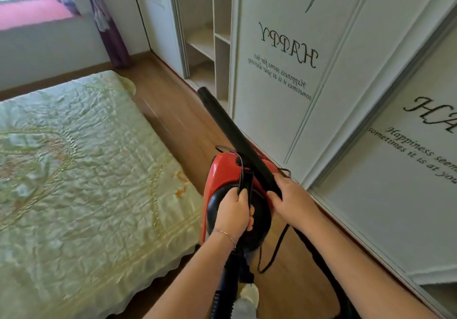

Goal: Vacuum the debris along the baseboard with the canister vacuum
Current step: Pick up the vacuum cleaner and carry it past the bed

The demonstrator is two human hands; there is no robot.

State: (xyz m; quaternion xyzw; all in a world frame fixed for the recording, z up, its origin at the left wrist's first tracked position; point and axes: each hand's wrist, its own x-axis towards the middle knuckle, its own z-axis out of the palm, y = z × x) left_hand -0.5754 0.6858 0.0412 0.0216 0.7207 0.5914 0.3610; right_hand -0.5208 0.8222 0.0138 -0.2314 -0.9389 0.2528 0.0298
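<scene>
A red and black canister vacuum (223,170) hangs above the wooden floor, carried by its black strap handle, on which my left hand (233,211) is shut. My right hand (293,198) grips the lower end of the black wand tube (228,125). The tube slants up and away, its open mouth near the foot of the wardrobe. A thin black power cord (274,249) dangles below the canister. The reddish-brown baseboard (331,222) runs along the bottom of the wardrobe to my right. No debris is visible on it.
A bed with a pale green quilt (81,165) fills the left side, leaving a narrow strip of wood floor (178,111). White sliding wardrobe doors (284,71) with lettering stand on the right, one open on shelves (205,44). A purple curtain (111,26) hangs far back.
</scene>
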